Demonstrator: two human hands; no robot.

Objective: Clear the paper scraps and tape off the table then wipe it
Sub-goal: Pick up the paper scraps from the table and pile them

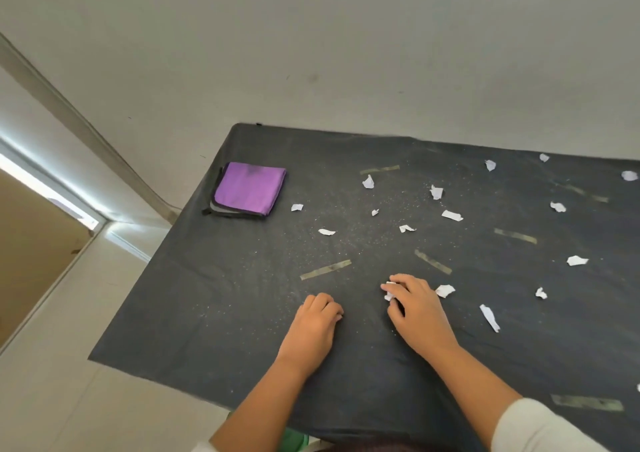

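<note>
A table under a dark grey cloth (214, 313) is strewn with several white paper scraps, such as one beside my right hand (445, 290) and a long one (489, 317). Several strips of clear tape lie stuck flat, one ahead of my left hand (325, 269) and one ahead of my right (433, 261). My right hand (414, 308) is curled over white paper scraps (389, 290), which show at its fingertips. My left hand (317, 323) rests on the cloth as a loose fist with nothing visible in it.
A folded purple cloth with black trim (247, 190) lies at the table's far left corner. Fine pale crumbs speckle the middle of the cloth. A plain wall stands behind the table; the left edge drops to a pale floor. Another tape strip (587, 402) lies near right.
</note>
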